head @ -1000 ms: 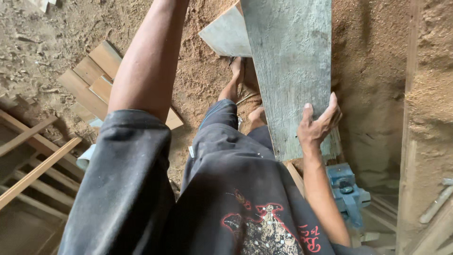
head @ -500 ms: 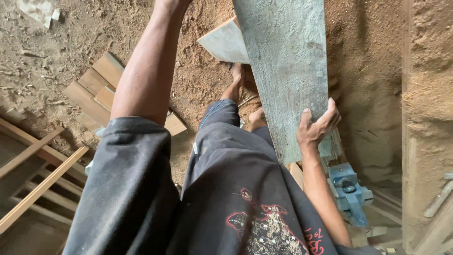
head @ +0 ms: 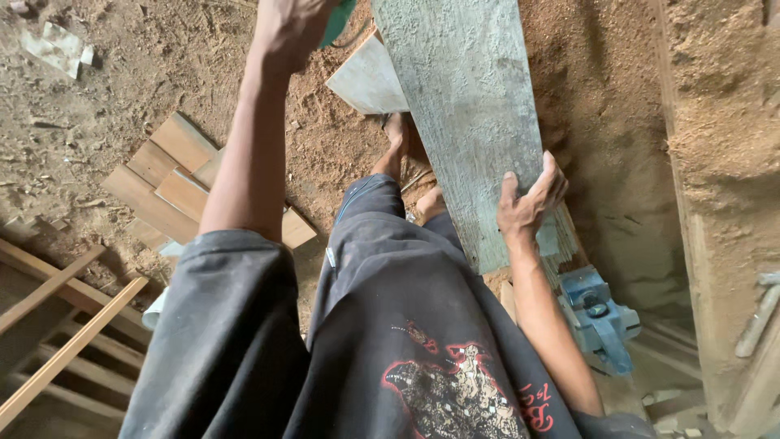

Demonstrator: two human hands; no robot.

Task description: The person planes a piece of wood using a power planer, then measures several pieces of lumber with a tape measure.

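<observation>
A long grey weathered plank runs from the top of the view down past my legs. My right hand grips its right edge near the lower end, fingers curled over the face. My left arm reaches to the top of the view, where my left hand is closed around a green object, mostly hidden behind the hand and cut off by the frame edge. A shorter grey board lies under the plank on the sawdust. My bare foot stands beside it.
Several short wooden boards lie on the sawdust floor at left. A wooden slatted frame sits at lower left. A blue power tool lies at lower right, below the plank. A sawdust-covered bench runs along the right.
The view has shifted down, bringing my left hand and the green object into sight at the top. My right hand keeps its hold on the plank's edge.
</observation>
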